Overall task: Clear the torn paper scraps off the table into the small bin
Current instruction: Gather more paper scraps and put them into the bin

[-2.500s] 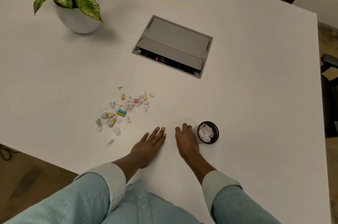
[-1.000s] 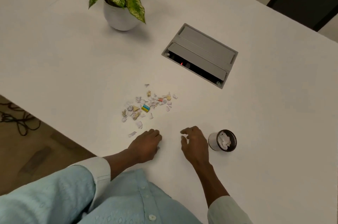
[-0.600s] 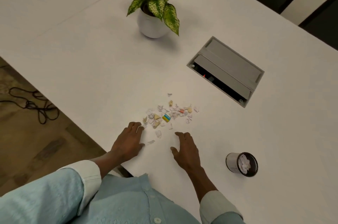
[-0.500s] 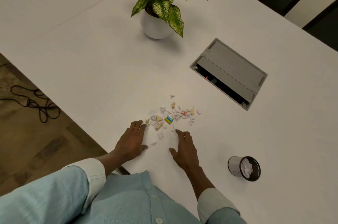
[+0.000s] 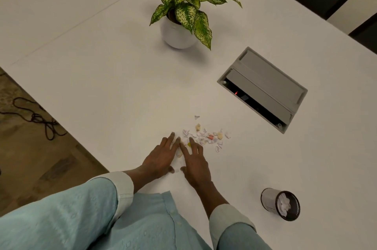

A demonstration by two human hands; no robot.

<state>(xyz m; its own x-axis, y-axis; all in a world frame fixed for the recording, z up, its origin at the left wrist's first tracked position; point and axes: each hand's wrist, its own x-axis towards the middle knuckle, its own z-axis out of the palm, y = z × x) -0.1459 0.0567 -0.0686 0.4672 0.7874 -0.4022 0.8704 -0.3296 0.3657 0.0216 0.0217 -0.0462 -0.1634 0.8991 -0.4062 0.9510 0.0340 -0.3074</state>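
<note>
A scatter of small torn paper scraps, white with a few yellow and red bits, lies on the white table. My left hand and my right hand rest flat side by side at the near edge of the scatter, fingers spread, fingertips among the nearest scraps; a few scraps show between the two hands. Neither hand holds anything. The small black mesh bin stands to the right, near my right forearm, with white paper inside.
A potted plant in a white pot stands at the back. A grey cable box with its lid ajar is set into the table right of the scraps. The table's edge runs at left, with cables on the floor.
Both hands have slid forward and together, from resting near the bin to the near edge of the scraps, covering some. The view has swung left, so the bin sits farther right.
</note>
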